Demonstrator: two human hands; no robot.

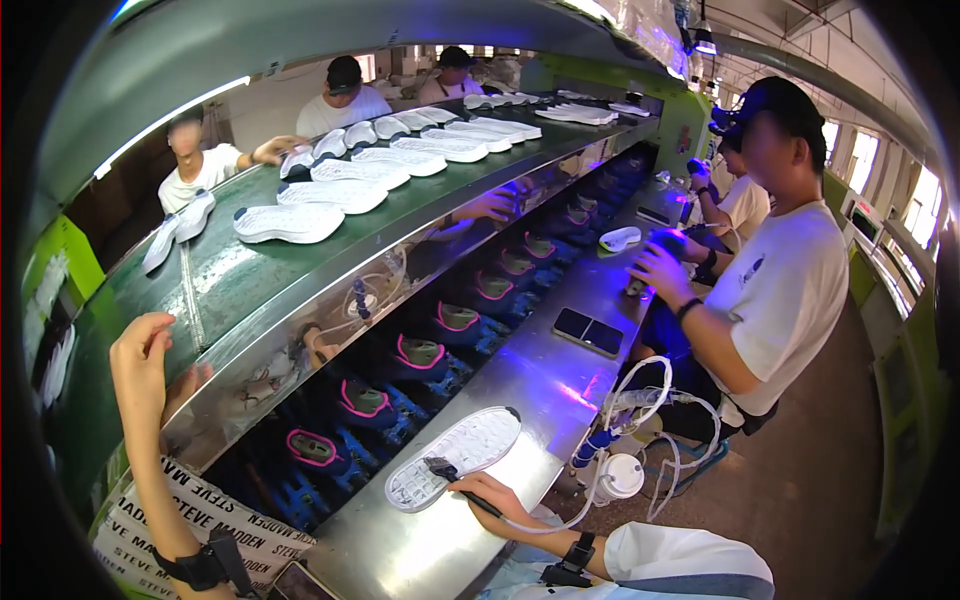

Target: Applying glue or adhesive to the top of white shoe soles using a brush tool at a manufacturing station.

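My right hand (492, 500) is closed round a brush (441, 468) whose dark bristles rest on a white shoe sole (463, 452). A thin pale tube runs back from the brush handle. The sole lies flat on the metal bench (400, 555), its tread-like inner grid facing up. Raised at the left, my left hand (145, 358) is beside the edge of the green conveyor belt (150, 290), its fingers loosely bent and with nothing visible in it. Several white soles (290, 224) lie in rows on that belt.
Dark shoe uppers with pink edges (420, 352) stand on a lower blue conveyor (385, 425). A white pot (622, 475) with tubes hangs at the bench's right edge. A dark phone (588, 331) lies farther along. A co-worker (790, 280) sits at the right; others stand across the belt.
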